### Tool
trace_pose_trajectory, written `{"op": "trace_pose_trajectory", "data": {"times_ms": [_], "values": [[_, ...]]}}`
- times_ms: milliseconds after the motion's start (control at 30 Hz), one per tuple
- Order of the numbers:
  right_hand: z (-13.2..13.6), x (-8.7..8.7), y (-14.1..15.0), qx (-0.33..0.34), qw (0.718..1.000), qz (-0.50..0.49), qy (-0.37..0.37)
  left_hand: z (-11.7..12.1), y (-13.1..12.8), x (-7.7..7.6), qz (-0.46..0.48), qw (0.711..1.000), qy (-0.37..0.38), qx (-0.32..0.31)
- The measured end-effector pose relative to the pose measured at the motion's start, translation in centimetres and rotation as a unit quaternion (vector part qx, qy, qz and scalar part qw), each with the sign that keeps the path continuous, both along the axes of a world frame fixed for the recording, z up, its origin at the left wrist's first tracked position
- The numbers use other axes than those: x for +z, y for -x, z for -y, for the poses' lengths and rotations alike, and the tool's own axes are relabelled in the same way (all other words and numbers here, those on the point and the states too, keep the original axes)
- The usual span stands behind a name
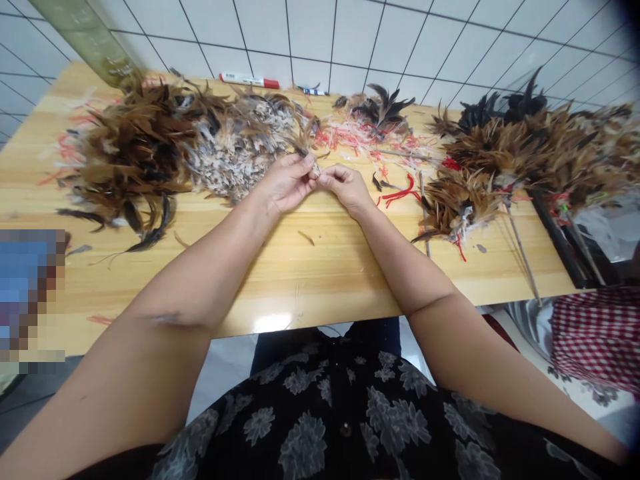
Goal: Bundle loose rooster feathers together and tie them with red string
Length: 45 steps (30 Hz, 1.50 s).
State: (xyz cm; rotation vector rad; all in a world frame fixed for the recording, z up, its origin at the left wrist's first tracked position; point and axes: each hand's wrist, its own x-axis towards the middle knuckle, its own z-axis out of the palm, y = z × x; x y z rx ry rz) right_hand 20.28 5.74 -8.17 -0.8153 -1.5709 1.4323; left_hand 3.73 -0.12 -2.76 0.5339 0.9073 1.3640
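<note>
My left hand [287, 185] pinches a small bunch of brown feathers [303, 139] between thumb and fingers, tips pointing up and away. My right hand [347, 188] meets it fingertip to fingertip, thumb and forefinger closed at the bunch's pale lower end [315, 171]. Just left of my hands lies a heap of short grey-white feathers [225, 157], beside a larger pile of brown feathers [137, 143]. Right of my right hand, red strings [400, 194] rest on the wooden table [310, 280], near a feather duster [457, 200] with a thin stick.
More feather dusters [540, 143] are piled at the right. Red and white string scraps [360, 133] and dark feathers [385, 107] lie at the back. A red marker [250, 81] sits by the tiled wall [310, 33]. Red checked cloth [597, 337] shows at lower right.
</note>
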Motion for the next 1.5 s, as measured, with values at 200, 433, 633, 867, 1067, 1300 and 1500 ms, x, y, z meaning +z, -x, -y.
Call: {"op": "trace_pose_trajectory", "data": {"times_ms": [200, 433, 633, 867, 1067, 1300, 1500], "values": [[0.4, 0.8, 0.1, 0.003, 1.0, 0.0, 0.016, 0.3, -0.6, 0.3, 0.01, 1.0, 0.004, 0.006], [0.7, 1.3, 0.3, 0.0, 1.0, 0.001, 0.018, 0.4, -0.5, 0.5, 0.022, 1.0, -0.002, -0.004], [0.8, 1.0, 0.4, 0.002, 1.0, 0.012, 0.001, 0.7, -0.6, 0.7, 0.014, 1.0, 0.0, -0.015], [0.9, 1.2, 0.4, -0.01, 1.0, 0.015, 0.009, 0.2, 0.0, -0.2, 0.011, 1.0, -0.009, -0.017], [0.3, 0.4, 0.2, -0.005, 1.0, 0.006, 0.003, -0.2, 0.0, -0.9, 0.028, 1.0, -0.002, -0.009], [0.3, 0.2, 0.2, -0.008, 1.0, 0.012, -0.006, 0.4, -0.6, -0.3, 0.011, 1.0, 0.01, -0.025], [0.5, 0.6, 0.3, -0.004, 1.0, 0.012, -0.004, 0.4, -0.3, 0.1, -0.022, 0.999, -0.002, -0.031]]}}
